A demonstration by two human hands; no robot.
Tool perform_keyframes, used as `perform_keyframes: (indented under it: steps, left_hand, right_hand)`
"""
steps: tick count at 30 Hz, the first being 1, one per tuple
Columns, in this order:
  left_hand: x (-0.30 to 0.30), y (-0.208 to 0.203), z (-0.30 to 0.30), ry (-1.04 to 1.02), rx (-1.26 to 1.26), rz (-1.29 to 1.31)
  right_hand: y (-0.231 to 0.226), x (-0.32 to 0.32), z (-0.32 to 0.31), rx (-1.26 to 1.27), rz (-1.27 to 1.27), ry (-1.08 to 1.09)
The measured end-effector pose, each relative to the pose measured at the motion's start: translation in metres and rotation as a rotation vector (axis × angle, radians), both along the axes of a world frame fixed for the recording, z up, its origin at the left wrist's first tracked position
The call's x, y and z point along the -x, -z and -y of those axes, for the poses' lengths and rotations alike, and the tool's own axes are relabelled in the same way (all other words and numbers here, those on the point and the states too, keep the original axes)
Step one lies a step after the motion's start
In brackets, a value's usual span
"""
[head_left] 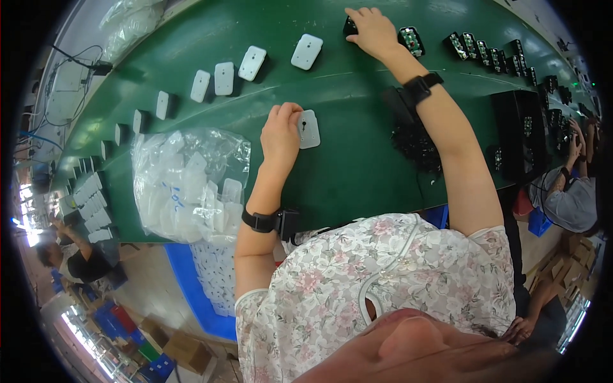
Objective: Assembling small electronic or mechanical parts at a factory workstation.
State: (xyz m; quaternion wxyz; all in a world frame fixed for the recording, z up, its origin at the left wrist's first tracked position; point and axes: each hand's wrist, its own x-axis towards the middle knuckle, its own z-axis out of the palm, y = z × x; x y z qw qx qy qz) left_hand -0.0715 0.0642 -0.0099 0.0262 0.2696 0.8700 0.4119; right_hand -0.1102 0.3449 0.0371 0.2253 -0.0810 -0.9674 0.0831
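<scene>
My left hand (280, 137) is closed on the left edge of a translucent white plastic cover (311, 131), which has a dark keyhole-shaped mark and lies at the middle of the green table. Far off to the right, my right hand (373, 32) reaches out with its thumb and fingers around a small black casing (349, 26), mostly hidden behind the hand. Just right of that hand sits another black casing with a green circuit board (411, 41). A white closed unit (307, 52) stands between the hands, toward the far edge.
White units (223, 78) form a curved row to the left. A clear bag (191, 182) of white covers lies beside my left forearm, above a blue bin (185, 281). Black cord-like pieces (415, 147) and a black box (518, 135) are at right. Co-workers sit at both sides.
</scene>
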Motion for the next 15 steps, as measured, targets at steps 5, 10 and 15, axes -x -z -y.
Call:
perform_keyframes:
  steps: [5,10,15]
  left_hand:
    - [-0.031,-0.023,-0.002,-0.168,0.27,-0.181]
    - [-0.042,-0.012,0.002,-0.055,0.288,-0.345]
    - [-0.034,-0.009,-0.009,0.166,0.112,-0.387]
  right_hand:
    - [0.022,-0.003,-0.007,0.344,0.124,0.048]
    - [0.006,-0.093,0.034,0.81,0.109,-0.231]
    - [0.002,-0.13,0.032,0.456,0.172,-0.251]
